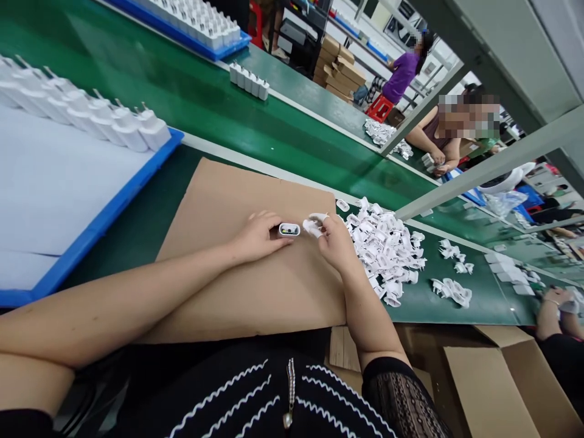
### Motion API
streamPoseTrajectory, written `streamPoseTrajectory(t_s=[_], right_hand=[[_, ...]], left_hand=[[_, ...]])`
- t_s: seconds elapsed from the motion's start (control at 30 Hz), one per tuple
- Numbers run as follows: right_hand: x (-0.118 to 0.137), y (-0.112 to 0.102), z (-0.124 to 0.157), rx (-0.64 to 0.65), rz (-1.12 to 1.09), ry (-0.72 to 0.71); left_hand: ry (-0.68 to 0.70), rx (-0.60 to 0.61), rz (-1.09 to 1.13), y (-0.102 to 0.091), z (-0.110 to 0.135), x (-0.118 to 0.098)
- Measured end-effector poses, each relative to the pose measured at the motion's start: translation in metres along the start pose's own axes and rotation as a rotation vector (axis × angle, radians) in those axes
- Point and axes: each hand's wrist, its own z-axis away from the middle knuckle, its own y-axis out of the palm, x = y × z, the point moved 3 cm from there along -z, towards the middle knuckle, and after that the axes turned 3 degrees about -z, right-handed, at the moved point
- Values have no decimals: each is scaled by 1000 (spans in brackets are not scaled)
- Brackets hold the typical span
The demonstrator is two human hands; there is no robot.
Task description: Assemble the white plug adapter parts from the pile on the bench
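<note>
Pinching a white plastic charger casing in left hand, a white plastic piece in right hand, hands just apart; a fumbled grip could drop either.

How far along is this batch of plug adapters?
Done: rows of white plug adapters stand finished-looking in the blue tray. In hand: the left hand holds a white adapter body, its open end showing, and the right hand holds a white piece. Left: a large heap of white pieces on the green belt, so much seems to remain.
</note>
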Motion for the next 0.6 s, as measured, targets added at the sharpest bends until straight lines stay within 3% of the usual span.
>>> streamPoseTrajectory(t_s=[0.17,0.27,0.4,0.47,0.6], right_hand=[[-8,16,-4,107,64,48],[-15,25,-8,54,-153,117],[-23,27,-11,-140,-629,358],[-21,25,-12,-147,-819,412],[-14,17,-12,-134,-943,406]], left_hand=[[-8,-5,66,-1,0,-1],[-30,-10,72,-1,-1,-4],[-97,-36,22,-4,-1,-9],[-118,-40,30,-8,-1,-9],[-78,174,179,-16,-3,-2]])
